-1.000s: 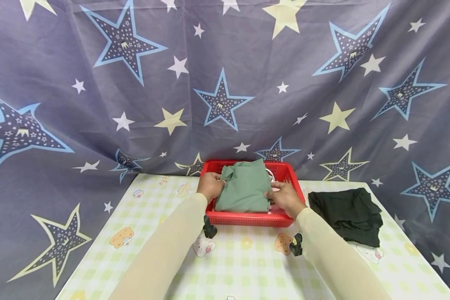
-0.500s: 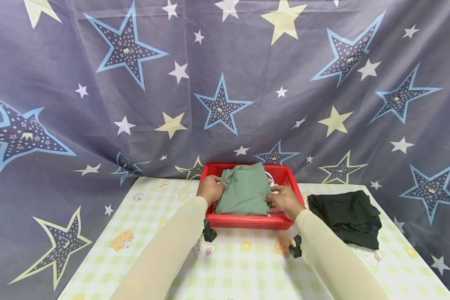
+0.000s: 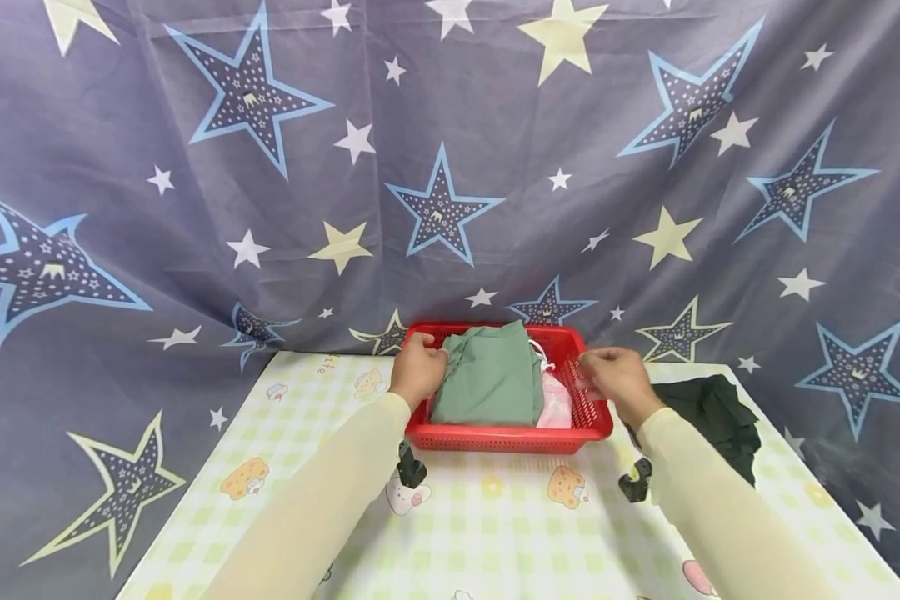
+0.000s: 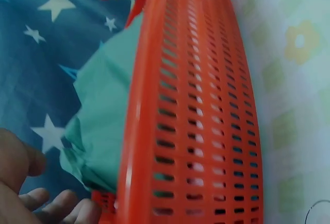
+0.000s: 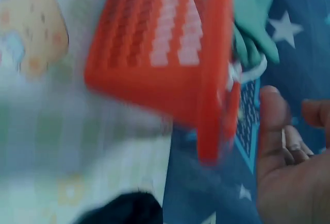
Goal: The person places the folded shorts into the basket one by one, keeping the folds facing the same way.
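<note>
A folded green garment (image 3: 489,377) lies in the red plastic basket (image 3: 495,439), beside a pink-and-white cloth item (image 3: 555,402) with a white cord. My left hand (image 3: 418,370) is over the basket's left side, by the garment's edge. In the left wrist view its fingers (image 4: 62,206) are spread loosely, apart from the green cloth. At the basket's right rim is my right hand (image 3: 617,379), blurred and holding nothing. The right wrist view shows its fingers (image 5: 273,126) loosely bent beside the basket (image 5: 154,80). Beneath the right forearm, a black garment (image 3: 708,412) is partly hidden.
The table (image 3: 330,533) has a green-checked cover with cartoon prints. Behind it hangs a grey-blue curtain (image 3: 495,108) patterned with stars, close to the basket's back. A black camera mount sits under each wrist.
My right hand has let go of the green garment and moved right to the basket's rim, uncovering the pink-and-white item. The left hand has come slightly off the cloth.
</note>
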`<state>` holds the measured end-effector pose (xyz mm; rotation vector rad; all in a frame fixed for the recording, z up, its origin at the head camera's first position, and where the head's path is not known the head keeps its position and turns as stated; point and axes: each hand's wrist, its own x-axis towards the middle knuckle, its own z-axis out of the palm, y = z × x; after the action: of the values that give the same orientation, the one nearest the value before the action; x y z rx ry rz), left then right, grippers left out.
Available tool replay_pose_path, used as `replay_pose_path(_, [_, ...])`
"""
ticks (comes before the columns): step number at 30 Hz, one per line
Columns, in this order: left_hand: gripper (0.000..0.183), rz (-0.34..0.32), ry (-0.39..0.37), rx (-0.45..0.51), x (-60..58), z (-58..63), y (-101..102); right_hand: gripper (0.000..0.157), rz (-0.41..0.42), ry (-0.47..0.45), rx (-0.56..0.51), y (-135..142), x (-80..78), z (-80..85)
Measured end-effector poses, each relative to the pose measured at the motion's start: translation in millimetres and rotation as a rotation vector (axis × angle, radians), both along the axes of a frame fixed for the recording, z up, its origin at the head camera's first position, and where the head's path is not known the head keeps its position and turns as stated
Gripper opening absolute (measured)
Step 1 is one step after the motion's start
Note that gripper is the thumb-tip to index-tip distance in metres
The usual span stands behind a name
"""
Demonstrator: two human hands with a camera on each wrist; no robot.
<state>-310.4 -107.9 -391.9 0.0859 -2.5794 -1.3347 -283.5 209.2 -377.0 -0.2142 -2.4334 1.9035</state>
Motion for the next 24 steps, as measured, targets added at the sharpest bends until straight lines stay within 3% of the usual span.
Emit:
replay_pose_path(6, [0.034, -0.018, 0.112, -0.050, 16.5, 19.5, 12, 0.031, -0.172, 0.064, 0.021, 57, 5.4, 8.6])
replay_pose_path(11, [0.029, -0.037, 0.225, -0.058, 34.2, 33.2, 27, 0.030, -0.314, 0.071, 0.056, 100, 11.0, 4.6])
replay_pose_path(14, [0.027, -0.070, 0.269, -0.058, 42.8, 36.0, 38, 0.034, -0.386, 0.070, 0.141, 122, 15.1, -4.8])
replay_pose_path(16, [0.027, -0.099, 0.288, -0.052, 49.3, 36.5, 45, 0.037, -0.429, 0.071, 0.276, 135, 18.6, -12.4])
replay_pose_path(20, [0.025, -0.173, 0.325, -0.032, 65.9, 37.3, 58, 0.043, -0.449, 0.030, 0.522, 158, 23.3, -27.1])
replay_pose_path(24, [0.023, -0.291, 0.390, -0.061, 82.6, 36.6, 69, 0.052, -0.324, -0.076, 0.701, 178, 25.9, -38.6])
